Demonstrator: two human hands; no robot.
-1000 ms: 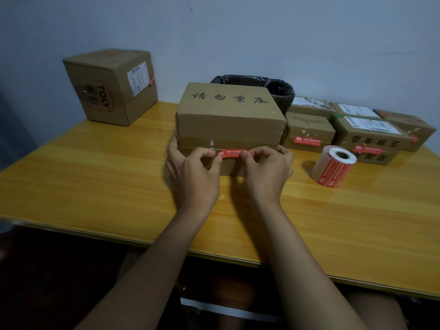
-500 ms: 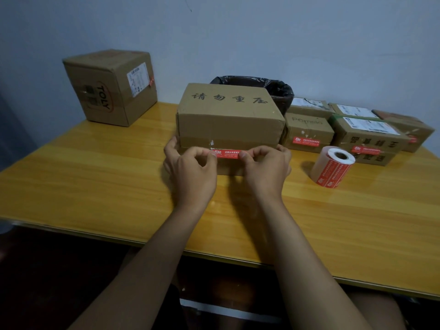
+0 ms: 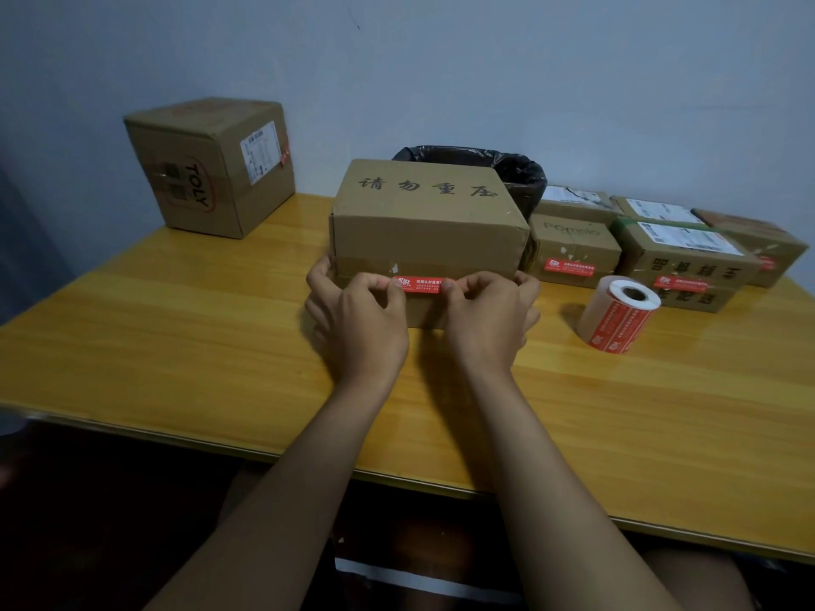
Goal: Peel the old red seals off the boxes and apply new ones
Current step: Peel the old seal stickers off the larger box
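Observation:
A brown cardboard box [image 3: 428,213] with black characters on its top stands in the middle of the table. A red seal [image 3: 422,284] lies flat across the seam on the box's front face. My left hand [image 3: 361,319] pinches the seal's left end against the cardboard with thumb and curled forefinger. My right hand [image 3: 485,319] does the same at the right end. The other fingers of both hands wrap round the box's front corners. A roll of red seals [image 3: 617,319] lies on the table to the right of my right hand.
Several small boxes [image 3: 573,253] with red seals on their fronts crowd the back right. A bigger TOLY box [image 3: 211,169] stands at the back left. A black-lined bin [image 3: 516,169] sits behind the middle box. The yellow wooden table [image 3: 176,346] ends close to my body.
Both hands stay on the seal at the box front. The seal and my left thumb have shifted slightly left, and a bit more of the red strip shows between my thumbs.

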